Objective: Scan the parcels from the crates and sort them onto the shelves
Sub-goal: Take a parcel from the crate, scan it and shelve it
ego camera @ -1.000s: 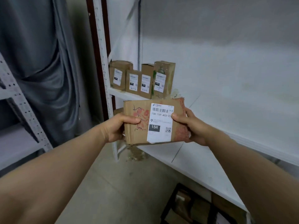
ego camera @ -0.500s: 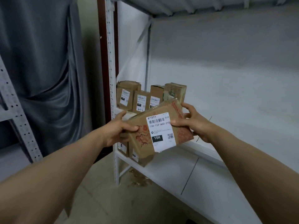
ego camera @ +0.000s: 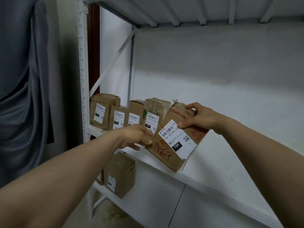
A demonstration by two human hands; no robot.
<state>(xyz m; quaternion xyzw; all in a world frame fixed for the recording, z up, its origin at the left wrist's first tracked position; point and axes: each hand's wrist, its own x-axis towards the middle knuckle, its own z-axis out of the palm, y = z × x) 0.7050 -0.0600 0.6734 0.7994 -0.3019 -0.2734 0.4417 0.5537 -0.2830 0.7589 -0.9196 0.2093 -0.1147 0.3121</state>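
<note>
The tilted parcel (ego camera: 162,149) is brown cardboard with red scribbled markings and thin red stripes; its white label (ego camera: 176,139) carries a black barcode, a black QR square and a black block lettered 15H in white. The row of parcels (ego camera: 105,112) is the same brown with white, black-printed labels, one box (ego camera: 145,115) showing green print. The shelf (ego camera: 230,162) and its hole-punched upright (ego camera: 81,63) are white, the curtain (ego camera: 21,79) grey-blue, the strip (ego camera: 93,46) dark reddish-brown.

White label (ego camera: 176,139) on tilted parcel (ego camera: 164,153), frame centre: "15H-159-A03-21", end covered; black box "15H". Green-marked parcel (ego camera: 153,106) just left, label (ego camera: 152,121): "220-220-", rest unclear; black box "220". Second parcel from left (ego camera: 117,120): black box "220". Other labels unreadable
</note>
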